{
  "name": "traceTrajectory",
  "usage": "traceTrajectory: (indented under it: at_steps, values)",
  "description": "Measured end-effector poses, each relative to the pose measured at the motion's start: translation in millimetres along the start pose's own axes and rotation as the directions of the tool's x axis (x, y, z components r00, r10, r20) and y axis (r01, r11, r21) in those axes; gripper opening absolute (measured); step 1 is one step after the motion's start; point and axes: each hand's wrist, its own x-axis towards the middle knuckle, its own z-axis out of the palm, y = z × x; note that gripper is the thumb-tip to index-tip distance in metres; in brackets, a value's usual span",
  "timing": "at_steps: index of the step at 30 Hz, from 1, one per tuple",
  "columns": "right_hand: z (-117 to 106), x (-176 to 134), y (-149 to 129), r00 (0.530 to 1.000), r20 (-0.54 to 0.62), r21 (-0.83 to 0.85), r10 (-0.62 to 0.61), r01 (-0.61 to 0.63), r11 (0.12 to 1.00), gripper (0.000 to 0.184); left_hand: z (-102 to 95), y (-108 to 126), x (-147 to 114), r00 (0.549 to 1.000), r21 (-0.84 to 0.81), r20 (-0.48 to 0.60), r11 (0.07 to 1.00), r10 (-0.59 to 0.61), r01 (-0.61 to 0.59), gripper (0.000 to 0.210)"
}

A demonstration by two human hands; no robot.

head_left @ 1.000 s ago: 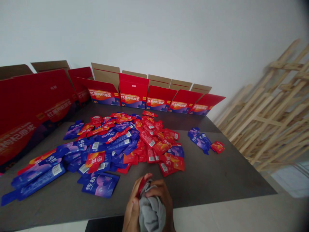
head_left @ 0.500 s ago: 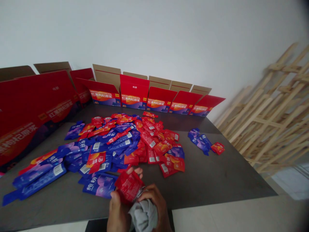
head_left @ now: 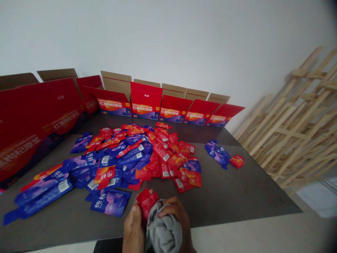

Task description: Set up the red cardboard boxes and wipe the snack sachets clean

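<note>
At the table's near edge, my left hand [head_left: 134, 225] is closed on a red pouch [head_left: 146, 203], its thumb along the pouch's left side. My right hand [head_left: 178, 214] grips a bunched grey cloth [head_left: 164, 226], which presses against the right part of that pouch and covers some of it. A blue pouch [head_left: 110, 202] lies flat just left of my hands. Beyond them spreads a heap of red pouches [head_left: 161, 150] and blue pouches [head_left: 129, 154], overlapping one another.
Open red cartons [head_left: 175, 109] stand in a row along the wall, with larger-looking ones [head_left: 39, 123] at the left. A few blue pouches [head_left: 218, 154] and a red pouch [head_left: 237, 161] lie apart on the dark table [head_left: 237, 196]. Wooden racks [head_left: 295, 130] lean at the right.
Both hands have shifted slightly right and down with the pouch and the cloth. The cloth now covers more of the red pouch; the blue pouch beside it shows more fully.
</note>
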Motion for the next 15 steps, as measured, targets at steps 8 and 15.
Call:
traceTrajectory:
  at_steps: [8, 15]
  values:
    - [-5, 3, -4, 0.941, -0.237, 0.062, 0.242, -0.234, 0.970, 0.002, 14.3, 27, 17, 1.000, -0.275, 0.027, 0.961, 0.008, 0.000, 0.047]
    - [21, 5, -12, 0.972, -0.119, 0.144, 0.202, -0.185, 0.972, 0.005, 16.0, -7, 1, 0.987, -0.083, 0.095, 0.987, -0.129, 0.137, 0.062]
